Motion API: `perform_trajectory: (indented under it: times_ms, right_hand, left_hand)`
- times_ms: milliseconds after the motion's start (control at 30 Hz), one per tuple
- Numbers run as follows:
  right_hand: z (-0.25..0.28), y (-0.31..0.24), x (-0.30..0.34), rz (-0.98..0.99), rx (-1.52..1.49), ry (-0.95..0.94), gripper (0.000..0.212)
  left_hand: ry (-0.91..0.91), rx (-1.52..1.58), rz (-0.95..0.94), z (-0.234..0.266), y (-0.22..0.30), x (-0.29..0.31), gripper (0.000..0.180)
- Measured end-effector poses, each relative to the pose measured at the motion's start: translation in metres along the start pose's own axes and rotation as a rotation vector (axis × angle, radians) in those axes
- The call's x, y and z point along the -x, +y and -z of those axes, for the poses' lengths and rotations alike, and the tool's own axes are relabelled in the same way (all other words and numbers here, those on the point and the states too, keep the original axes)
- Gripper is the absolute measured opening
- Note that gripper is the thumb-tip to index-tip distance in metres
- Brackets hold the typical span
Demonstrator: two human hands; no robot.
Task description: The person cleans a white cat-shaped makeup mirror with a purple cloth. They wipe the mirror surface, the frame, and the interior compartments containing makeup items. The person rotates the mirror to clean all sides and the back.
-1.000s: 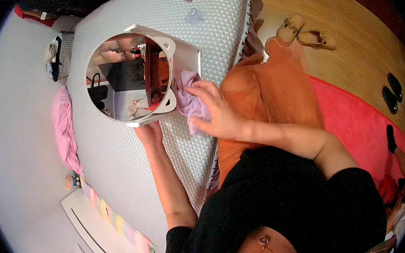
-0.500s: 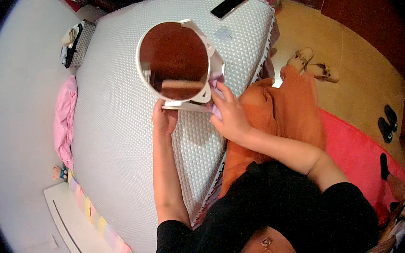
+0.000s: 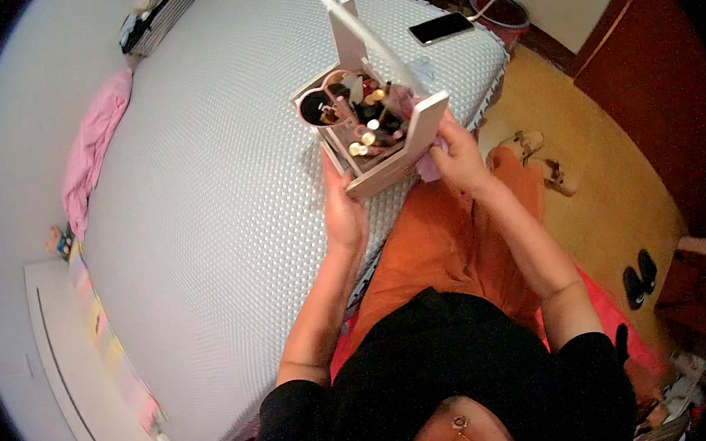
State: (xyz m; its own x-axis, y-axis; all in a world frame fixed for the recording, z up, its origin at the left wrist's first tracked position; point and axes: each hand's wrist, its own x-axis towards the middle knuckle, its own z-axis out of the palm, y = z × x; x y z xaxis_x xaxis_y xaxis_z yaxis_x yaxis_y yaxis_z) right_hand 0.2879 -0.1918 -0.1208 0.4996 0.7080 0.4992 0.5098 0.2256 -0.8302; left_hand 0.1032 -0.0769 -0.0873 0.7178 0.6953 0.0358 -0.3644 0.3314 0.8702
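A white makeup organizer is held tilted over the bed, its open top showing several cosmetic tubes and brushes with gold and white caps. A pink-rimmed round cup sits at its left side. The mirror at its far side appears nearly edge-on. My left hand grips the near left corner from below, fingers partly hidden behind the wall. My right hand is closed on a lilac cloth, pressing it against the organizer's right side.
The bed has a pale quilted cover. A phone with a white cable lies near its far right edge. Pink fabric and a basket line the left side. Sandals and dark slippers are on the floor.
The organizer has turned and tipped, so its contents show instead of the round mirror face. Both hands have shifted right with it, and the head view has moved.
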Motion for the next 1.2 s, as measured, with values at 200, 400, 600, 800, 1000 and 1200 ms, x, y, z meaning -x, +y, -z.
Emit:
perform_trajectory:
  times_ms: [200,400,600,800,1000,1200]
  right_hand:
    - [0.032,0.016,-0.054,-0.216,-0.142,-0.307,0.055]
    - [0.044,0.042,-0.055,-0.400,-0.187,-0.338,0.057]
    - [0.045,0.044,-0.026,-0.383,-0.044,0.020,0.058]
    - [0.069,0.002,0.013,-0.649,-0.436,0.444,0.063]
    - [0.009,-0.044,0.042,-0.701,-0.531,0.274,0.058]
    - [-0.028,-0.011,0.052,-0.407,0.034,0.165,0.067]
  left_hand:
    - [0.287,-0.157,-0.090,-0.026,-0.045,0.014,0.072]
    - [0.386,-0.553,0.015,-0.051,-0.065,0.030,0.078]
    - [0.277,-0.516,-0.122,0.010,-0.072,0.052,0.066]
    - [0.480,-0.346,-0.195,0.084,-0.013,-0.003,0.065]
    - [-0.083,-0.214,0.139,0.128,0.019,-0.110,0.075]
    - [-0.036,-0.227,0.492,0.091,0.021,-0.117,0.077]
